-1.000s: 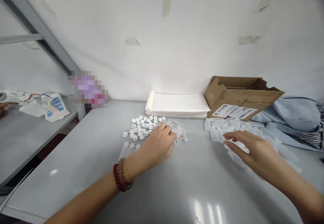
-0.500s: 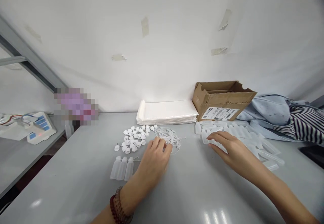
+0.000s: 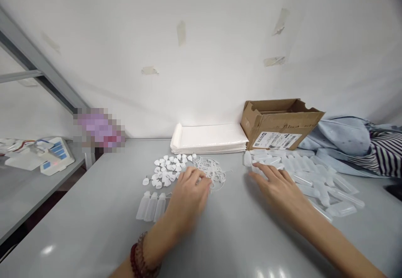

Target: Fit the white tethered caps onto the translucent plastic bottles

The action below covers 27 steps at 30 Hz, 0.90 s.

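Note:
My left hand (image 3: 190,192) hovers palm down, fingers loosely bent and partly apart, between a pile of small white caps (image 3: 171,167) and a tangle of thin white cords (image 3: 213,171); no held thing shows, though its underside is hidden. Left of that wrist, three translucent plastic bottles (image 3: 150,207) lie side by side. My right hand (image 3: 279,186) reaches over the near left side of a heap of similar bottles (image 3: 314,173). Its thumb and fingers are spread around the end of one bottle; whether they touch it I cannot tell. A single cap (image 3: 145,181) lies apart from its pile.
A stack of white padded envelopes (image 3: 210,137) lies against the wall, beside an open cardboard box (image 3: 279,125) with a label. Light blue and striped cloth (image 3: 345,140) is bunched at the right. A white device with blue keys (image 3: 58,154) rests on another surface at far left.
My right hand has moved slightly left and its fingers are spread wider at the bottles. My left hand has drawn a little left and towards me. The view has shifted slightly.

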Each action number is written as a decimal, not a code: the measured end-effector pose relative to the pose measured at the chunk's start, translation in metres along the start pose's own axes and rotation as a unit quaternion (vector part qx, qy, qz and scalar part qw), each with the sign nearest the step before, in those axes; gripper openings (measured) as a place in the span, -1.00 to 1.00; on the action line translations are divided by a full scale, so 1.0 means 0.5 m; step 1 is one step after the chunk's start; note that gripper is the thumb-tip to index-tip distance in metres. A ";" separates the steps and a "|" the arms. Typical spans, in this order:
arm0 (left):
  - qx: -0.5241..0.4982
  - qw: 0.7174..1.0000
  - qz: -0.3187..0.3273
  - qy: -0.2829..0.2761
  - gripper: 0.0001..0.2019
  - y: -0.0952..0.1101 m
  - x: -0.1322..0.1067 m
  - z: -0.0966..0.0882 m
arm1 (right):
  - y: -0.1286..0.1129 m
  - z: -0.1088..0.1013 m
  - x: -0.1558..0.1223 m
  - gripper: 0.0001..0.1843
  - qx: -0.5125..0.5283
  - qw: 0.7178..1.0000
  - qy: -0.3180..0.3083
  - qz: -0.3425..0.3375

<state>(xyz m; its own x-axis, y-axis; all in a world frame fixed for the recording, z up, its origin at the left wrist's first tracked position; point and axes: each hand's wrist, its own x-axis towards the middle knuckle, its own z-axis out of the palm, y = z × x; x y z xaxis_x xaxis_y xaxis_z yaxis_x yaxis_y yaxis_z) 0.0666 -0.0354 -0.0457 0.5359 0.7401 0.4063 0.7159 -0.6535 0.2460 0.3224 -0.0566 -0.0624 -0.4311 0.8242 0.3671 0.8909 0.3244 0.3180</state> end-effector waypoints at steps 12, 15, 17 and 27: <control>-0.395 0.859 -0.315 0.084 -0.75 0.020 0.009 -0.093 | -0.008 0.013 0.008 -0.64 0.025 0.997 -0.044 0.049; -0.480 0.813 -0.320 0.081 -0.76 0.011 0.005 -0.110 | -0.008 0.017 0.011 -0.65 0.052 0.997 -0.019 0.061; -0.527 0.785 -0.318 0.072 -0.77 0.007 0.003 -0.117 | -0.008 0.021 0.012 -0.65 0.084 0.993 -0.008 0.081; -0.555 0.773 -0.306 0.015 -0.79 0.013 -0.005 -0.121 | -0.039 -0.054 0.016 -0.81 0.370 0.902 0.070 0.212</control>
<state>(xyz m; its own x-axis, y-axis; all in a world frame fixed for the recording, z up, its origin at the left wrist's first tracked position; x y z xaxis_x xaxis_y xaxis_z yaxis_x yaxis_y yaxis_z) 0.0428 -0.0513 0.0082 0.2261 0.9716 -0.0701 -0.0022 0.0724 0.9974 0.2979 -0.0687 -0.0422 0.0040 0.8971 0.4417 0.8091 0.2567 -0.5287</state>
